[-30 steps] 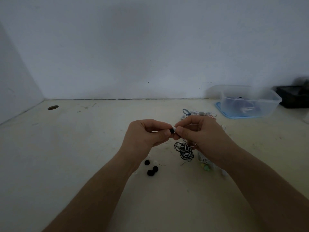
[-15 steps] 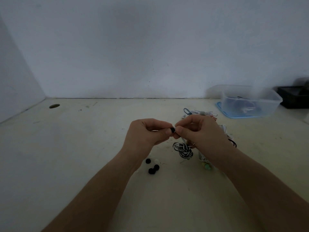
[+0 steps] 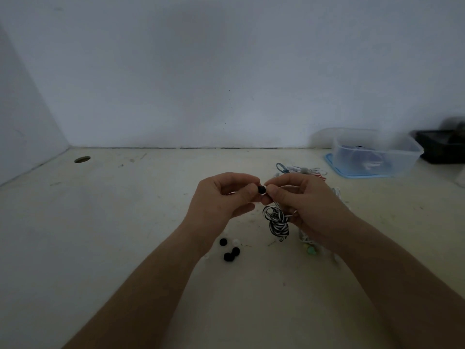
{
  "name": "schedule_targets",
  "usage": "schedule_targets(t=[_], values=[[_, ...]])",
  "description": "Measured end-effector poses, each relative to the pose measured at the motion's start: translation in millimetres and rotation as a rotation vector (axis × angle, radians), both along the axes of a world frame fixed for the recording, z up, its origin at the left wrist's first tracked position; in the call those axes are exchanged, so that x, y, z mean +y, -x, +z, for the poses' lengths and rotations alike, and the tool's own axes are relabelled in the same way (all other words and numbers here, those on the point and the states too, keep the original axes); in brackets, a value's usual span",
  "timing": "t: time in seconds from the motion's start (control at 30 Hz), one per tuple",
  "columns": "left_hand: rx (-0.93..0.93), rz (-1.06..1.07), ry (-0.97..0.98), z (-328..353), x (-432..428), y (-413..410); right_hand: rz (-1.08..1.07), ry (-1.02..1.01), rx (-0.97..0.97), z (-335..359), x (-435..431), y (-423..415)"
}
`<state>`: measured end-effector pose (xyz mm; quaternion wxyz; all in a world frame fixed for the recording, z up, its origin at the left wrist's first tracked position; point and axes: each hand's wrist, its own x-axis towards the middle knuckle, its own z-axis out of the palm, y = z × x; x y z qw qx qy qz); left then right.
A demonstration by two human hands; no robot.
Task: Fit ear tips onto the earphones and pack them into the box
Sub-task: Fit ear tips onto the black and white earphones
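Hands (image 3: 221,200) pinch ear tip (image 3: 261,189) (unlabelled).

No readable text, label, brand, number or sign appeared anywhere. The clear plastic box (image 3: 377,153) at two o'clock, the striped cable (image 3: 276,222) and the surface (image 3: 125,222) carried no lettering that could be made out.

Two bare forearms reach in from the near edge, ending in the left hand (image 3: 221,197) and the right hand (image 3: 305,202). No sleeve, glove, watch or ring shows on either. The nails that show are short and plain. Wrists and forearms are uncovered to the frame edge.
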<state>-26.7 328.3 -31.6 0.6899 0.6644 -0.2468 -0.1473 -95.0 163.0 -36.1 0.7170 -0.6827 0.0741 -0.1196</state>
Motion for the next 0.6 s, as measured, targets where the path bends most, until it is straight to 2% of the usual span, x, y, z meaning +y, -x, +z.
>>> schedule_targets(t=[0.1,0.27,0.47,0.6], values=[[-0.072,0.007,-0.099,3.6,-0.4,3.2,-0.033,-0.047,0.000,-1.1,-2.2,-2.1],[-0.190,-0.104,-0.283,1.1,-5.5,8.5,-0.076,-0.218,-0.020,-2.7,-4.2,-5.2],[-0.318,-0.075,-0.296,-1.7,-8.2,9.6,-0.094,-0.290,-0.002,-4.1,-2.6,-7.6],[-0.282,-0.033,-0.231,-1.8,-8.8,6.2,-0.135,-0.349,0.079,-2.5,-4.2,-8.9]])
